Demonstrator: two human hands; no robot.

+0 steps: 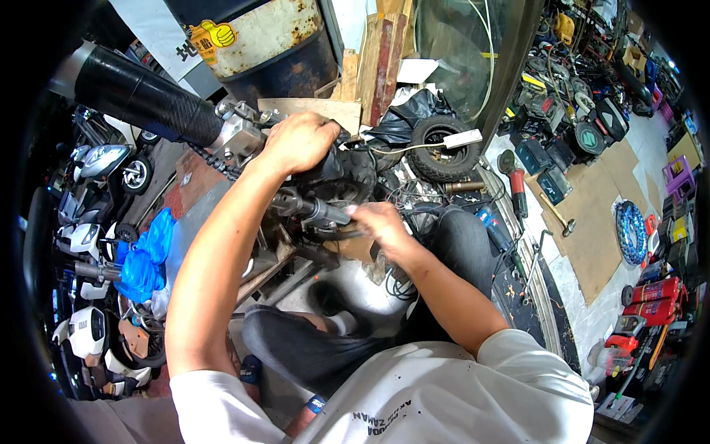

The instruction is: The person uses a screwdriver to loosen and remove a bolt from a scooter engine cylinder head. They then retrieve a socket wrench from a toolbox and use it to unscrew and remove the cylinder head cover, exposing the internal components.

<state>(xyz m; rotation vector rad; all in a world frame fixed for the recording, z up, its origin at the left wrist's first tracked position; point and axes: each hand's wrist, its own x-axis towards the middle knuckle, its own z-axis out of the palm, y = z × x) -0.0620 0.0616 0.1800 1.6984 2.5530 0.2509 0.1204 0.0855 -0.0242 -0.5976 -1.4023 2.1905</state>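
Note:
My left hand is curled over the top of a dark mechanical assembly, beside a metal clamp block at the end of a thick black carbon-patterned tube. What its fingers grip is hidden beneath the palm. Lower and to the right, my right hand is closed at the end of a grey metal cylinder that juts out of the assembly. The right fingers look slightly blurred. A dark knobby tyre sits between the two hands. A chain hangs under the clamp block.
A small tyre with a white power strip lies beyond my right hand. A red angle grinder, a blue power tool and a hammer lie rightward. A rusty drum stands behind; blue bags and scooters are left.

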